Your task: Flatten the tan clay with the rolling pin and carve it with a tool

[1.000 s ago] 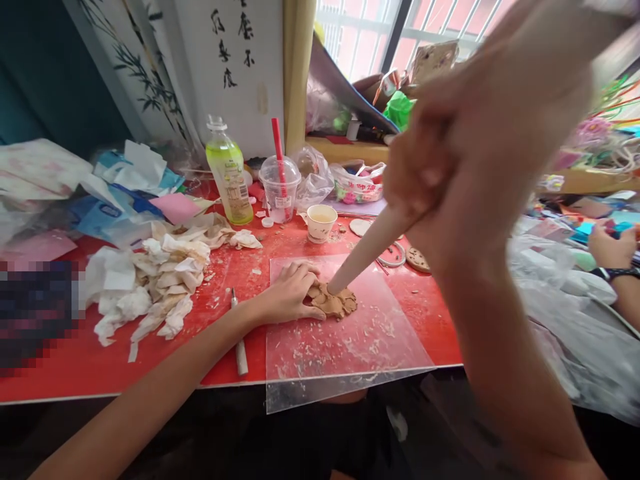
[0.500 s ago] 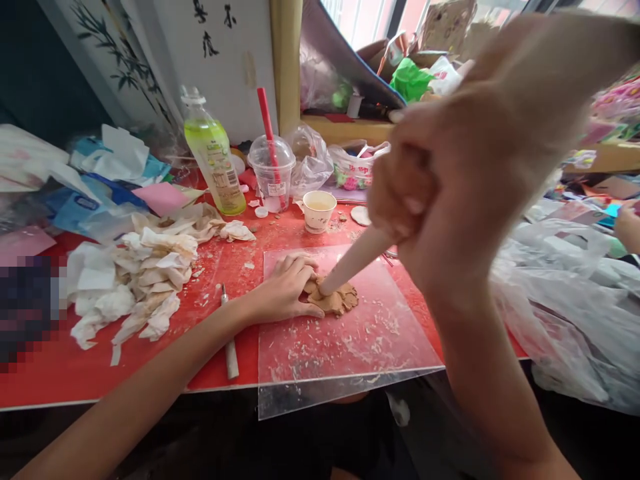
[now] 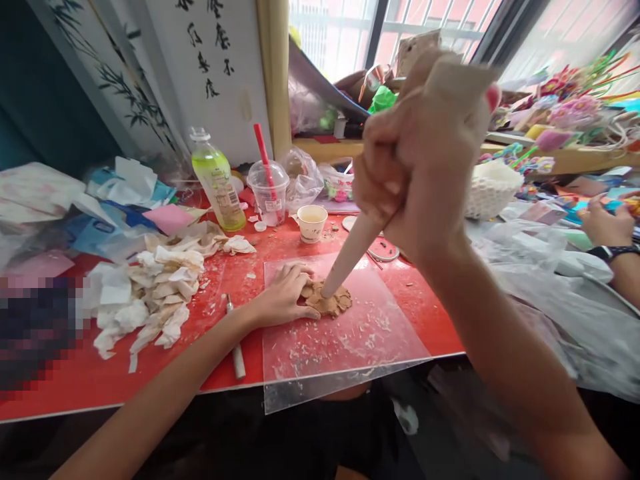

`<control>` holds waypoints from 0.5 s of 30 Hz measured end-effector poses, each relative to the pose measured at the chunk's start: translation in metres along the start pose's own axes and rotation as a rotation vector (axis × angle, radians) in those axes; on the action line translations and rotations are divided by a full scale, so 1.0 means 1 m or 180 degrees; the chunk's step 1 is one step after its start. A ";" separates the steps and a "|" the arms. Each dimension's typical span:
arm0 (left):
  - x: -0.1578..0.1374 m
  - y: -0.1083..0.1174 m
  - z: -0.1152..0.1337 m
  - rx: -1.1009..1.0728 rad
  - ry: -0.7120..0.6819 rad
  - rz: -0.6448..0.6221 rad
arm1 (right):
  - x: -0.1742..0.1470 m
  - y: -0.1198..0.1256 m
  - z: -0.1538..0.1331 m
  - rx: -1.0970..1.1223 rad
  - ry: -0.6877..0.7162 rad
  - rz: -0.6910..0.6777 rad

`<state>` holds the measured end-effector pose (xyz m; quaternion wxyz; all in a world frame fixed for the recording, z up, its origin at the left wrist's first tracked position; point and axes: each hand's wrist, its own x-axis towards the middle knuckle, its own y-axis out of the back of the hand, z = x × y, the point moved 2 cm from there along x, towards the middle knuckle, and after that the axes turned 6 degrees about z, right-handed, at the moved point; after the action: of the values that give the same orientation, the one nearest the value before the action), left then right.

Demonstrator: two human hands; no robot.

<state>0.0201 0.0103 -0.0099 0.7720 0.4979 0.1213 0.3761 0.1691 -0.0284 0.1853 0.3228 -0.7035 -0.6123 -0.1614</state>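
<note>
Passable across the near right part of the clear sheet (image 3: 357,320), over scattered shavings (image 3: 371,342). Blocked above the clay (image 3: 336,305) by the slanting stick (image 3: 351,255) and right hand (image 3: 420,160), at its left by the left hand (image 3: 285,295). Hemmed in behind by the paper cup (image 3: 312,228), lidded cup (image 3: 265,193) and bottle (image 3: 219,187), farther left by crumpled tissues (image 3: 165,280).

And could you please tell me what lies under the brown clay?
A clear sheet, lying on the red table, extends beneath the brown clay; the patch directly under it is covered and cannot be seen.
</note>
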 end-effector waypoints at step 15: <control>0.000 0.002 0.004 0.0089 0.0117 -0.0178 | -0.010 -0.011 0.024 -0.0204 0.0185 0.0074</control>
<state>0.0215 0.0080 -0.0057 0.7728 0.4981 0.1546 0.3617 0.1522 -0.0198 0.1649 0.3196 -0.7155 -0.5889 -0.1975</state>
